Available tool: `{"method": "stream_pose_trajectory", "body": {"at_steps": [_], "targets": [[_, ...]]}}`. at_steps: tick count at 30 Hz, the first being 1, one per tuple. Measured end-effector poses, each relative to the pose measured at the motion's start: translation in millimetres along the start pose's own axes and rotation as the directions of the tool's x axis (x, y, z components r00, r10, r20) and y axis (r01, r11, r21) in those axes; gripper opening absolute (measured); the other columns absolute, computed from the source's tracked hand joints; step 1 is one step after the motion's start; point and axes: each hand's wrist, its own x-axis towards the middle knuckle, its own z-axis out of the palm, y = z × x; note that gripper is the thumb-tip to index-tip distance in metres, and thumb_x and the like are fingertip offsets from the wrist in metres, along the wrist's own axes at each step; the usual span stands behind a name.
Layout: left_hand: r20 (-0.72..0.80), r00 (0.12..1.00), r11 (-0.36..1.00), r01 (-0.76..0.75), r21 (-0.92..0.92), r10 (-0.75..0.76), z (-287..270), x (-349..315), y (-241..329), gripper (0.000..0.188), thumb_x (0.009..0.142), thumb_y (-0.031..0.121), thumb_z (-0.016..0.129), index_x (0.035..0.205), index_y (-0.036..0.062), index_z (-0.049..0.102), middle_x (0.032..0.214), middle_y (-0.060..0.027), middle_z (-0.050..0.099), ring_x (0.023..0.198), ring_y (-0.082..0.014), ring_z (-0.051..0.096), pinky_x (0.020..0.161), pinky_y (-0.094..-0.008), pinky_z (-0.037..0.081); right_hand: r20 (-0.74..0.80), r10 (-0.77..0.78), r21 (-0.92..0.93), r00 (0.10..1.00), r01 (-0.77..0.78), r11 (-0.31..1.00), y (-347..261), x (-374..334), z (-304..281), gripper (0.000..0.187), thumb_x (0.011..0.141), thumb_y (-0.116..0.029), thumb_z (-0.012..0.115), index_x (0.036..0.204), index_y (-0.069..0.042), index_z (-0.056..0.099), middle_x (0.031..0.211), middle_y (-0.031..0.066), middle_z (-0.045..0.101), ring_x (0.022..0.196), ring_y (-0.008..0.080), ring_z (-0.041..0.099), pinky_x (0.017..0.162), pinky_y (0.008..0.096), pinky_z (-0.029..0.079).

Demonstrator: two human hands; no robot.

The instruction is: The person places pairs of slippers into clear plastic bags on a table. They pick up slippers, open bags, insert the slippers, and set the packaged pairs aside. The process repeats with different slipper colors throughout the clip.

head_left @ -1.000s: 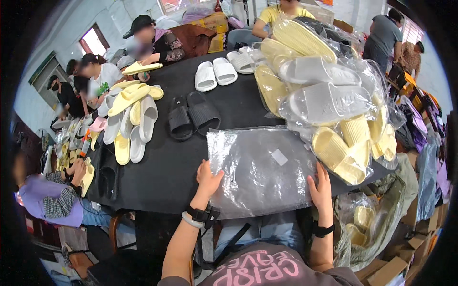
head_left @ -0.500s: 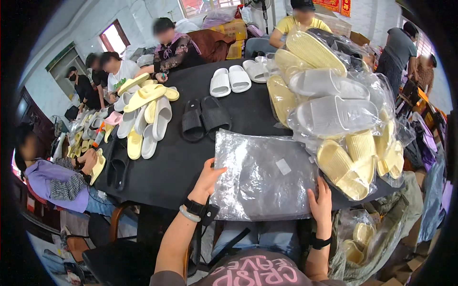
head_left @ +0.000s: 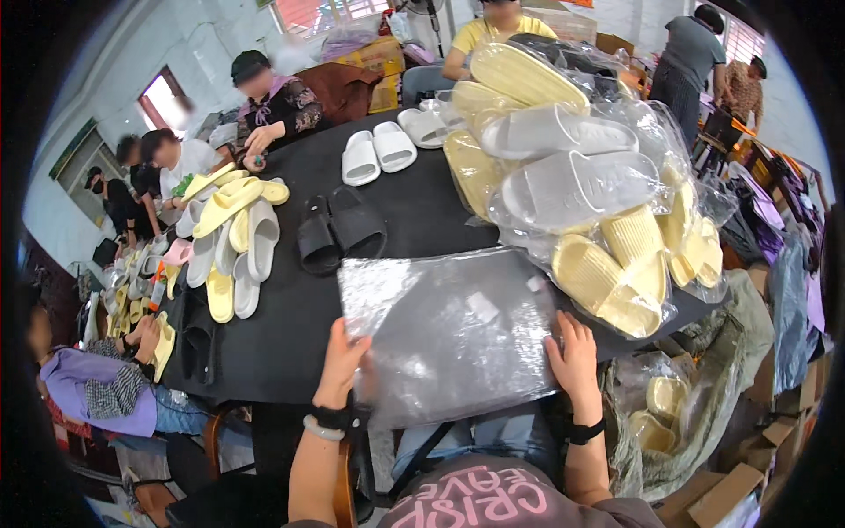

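A stack of clear plastic bags (head_left: 440, 352) lies partly over the black table's front edge, and dark cloth shows through it. My left hand (head_left: 340, 363) grips its left edge. At the opposite edge, my right hand (head_left: 574, 359) holds the stack with thumb and fingers, the fingers partly hidden. Just beyond the bags is a pair of black slides (head_left: 343, 231). A pair of white slides (head_left: 379, 153) sits farther back. Beside my right hand, bagged yellow slides (head_left: 607, 282) form the front of a tall pile topped with bagged white slides (head_left: 572, 185).
Loose yellow and grey slippers (head_left: 231, 238) are heaped at the left of the black table (head_left: 282, 352). Below the right edge, a large green sack (head_left: 739, 361) holds bagged yellow slippers. Co-workers sit along the far and left sides. Cardboard boxes (head_left: 726, 497) stand at lower right.
The view has swung to the right, so the table and slippers appear farther left. The bag stack has tilted slightly between my hands, and both hands stay at its sides.
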Motion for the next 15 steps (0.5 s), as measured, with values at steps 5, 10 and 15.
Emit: {"method": "stream_pose_trajectory", "body": {"at_steps": [5,10,15], "targets": [[-0.069,0.997,0.993,0.045,0.106,-0.038,-67.4,-18.6,-3.6,0.062,0.088,0.002,0.065,0.141,0.0064,0.032,0.098,-0.0064,0.059,0.064,-0.0107,0.057,0.049,-0.0248,0.047,0.083,-0.122,0.094,0.989,0.114,0.989,-33.1,-1.6,8.0,0.054,0.086,-0.021,0.069,0.134,-0.002,0.053,0.132,0.0212,0.055,0.115,0.0389,0.054,0.099,0.0446,0.044],[-0.158,0.987,0.988,0.031,0.153,-0.007,-102.6,-25.3,-8.6,0.070,0.088,0.003,0.065,0.147,0.0030,0.026,0.115,-0.0095,0.058,0.091,-0.0142,0.059,0.071,-0.0258,0.051,0.192,-0.191,0.175,0.963,0.158,0.972,-73.0,2.7,30.3,0.056,0.086,-0.025,0.068,0.135,-0.004,0.051,0.136,0.0201,0.052,0.119,0.0370,0.053,0.098,0.0458,0.044],[-0.109,0.986,0.921,-0.072,0.382,0.123,-100.8,-15.3,-36.0,0.076,0.089,0.000,0.062,0.150,-0.0041,0.017,0.147,-0.0194,0.035,0.133,-0.0261,0.040,0.110,-0.0346,0.034,0.149,-0.276,-0.079,0.950,0.290,0.954,-95.0,6.6,35.2,0.057,0.086,-0.028,0.069,0.136,-0.008,0.052,0.143,0.0183,0.045,0.135,0.0388,0.039,0.107,0.0521,0.035]]}}
